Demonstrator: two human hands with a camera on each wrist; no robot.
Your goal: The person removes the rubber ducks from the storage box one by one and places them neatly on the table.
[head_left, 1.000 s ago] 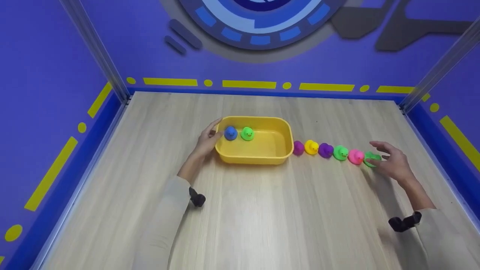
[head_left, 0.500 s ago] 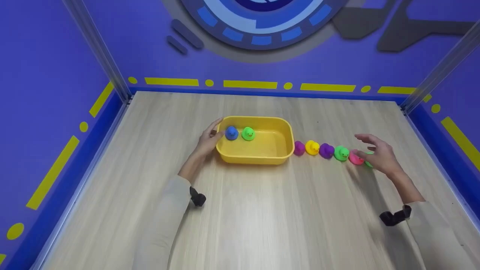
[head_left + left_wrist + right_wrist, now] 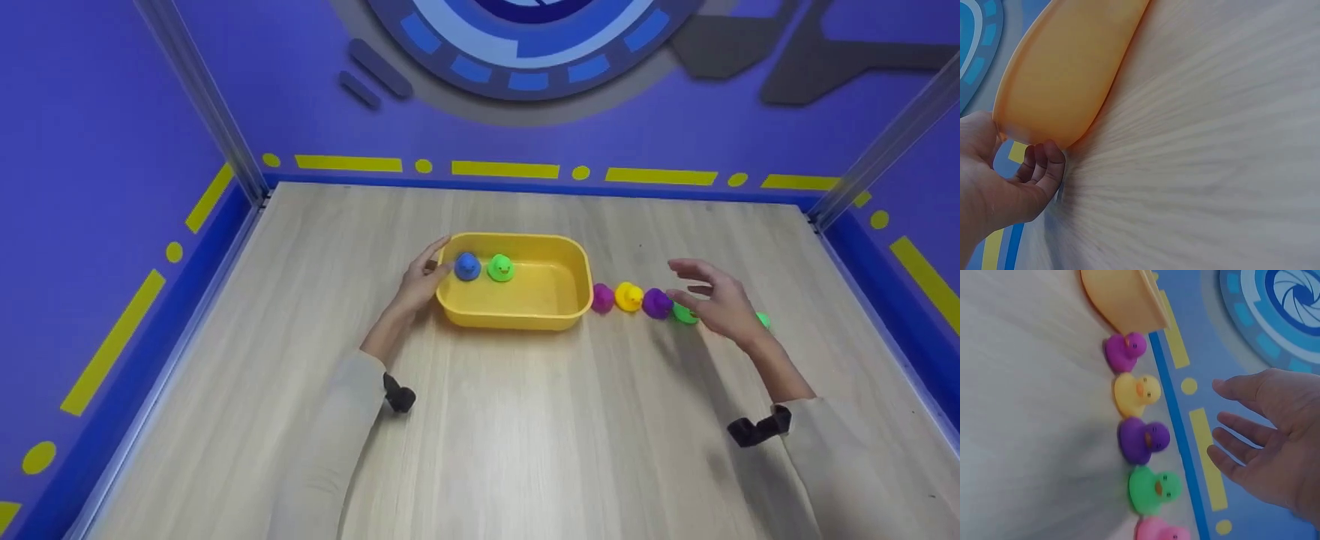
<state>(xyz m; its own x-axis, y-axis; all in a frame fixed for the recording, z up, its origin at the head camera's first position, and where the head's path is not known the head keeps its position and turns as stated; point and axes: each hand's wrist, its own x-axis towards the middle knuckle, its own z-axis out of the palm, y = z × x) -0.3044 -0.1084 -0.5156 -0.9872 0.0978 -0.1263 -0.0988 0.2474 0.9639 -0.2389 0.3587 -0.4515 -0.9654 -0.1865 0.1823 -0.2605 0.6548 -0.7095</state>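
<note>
- Nearest, two pale sleeves (image 3: 322, 450) reach in, each with a black wrist mount (image 3: 399, 394); between them a broad stretch of wood-grain counter (image 3: 510, 420) runs up to the tub's front wall.
- The right hand (image 3: 721, 307) hovers over the far-right part of the duck row, its fingers parted and loosely curved, holding nothing.
- Beneath and beside it the row slants from the tub's right end towards the counter's right edge: magenta duck (image 3: 603, 298), yellow duck (image 3: 628, 298), purple duck (image 3: 658, 304), green duck (image 3: 682, 313), pink duck (image 3: 1157, 531), then a last green duck (image 3: 763, 319) partly behind the wrist.
- The ducks sit close together, with little room between neighbours; the magenta one is right beside the tub.
- The left hand (image 3: 421, 286) grips the yellow tub (image 3: 517, 322) by its left end, thumb over the rim, the other fingers bent against the outer wall.
- Inside, a blue duck (image 3: 468, 268) and a light-green duck (image 3: 501, 268) stand towards the left; the right half of the tub floor is open.
- Behind the tub, a strip of counter leads to the back edge, which meets the purple wall (image 3: 450, 127).
</note>
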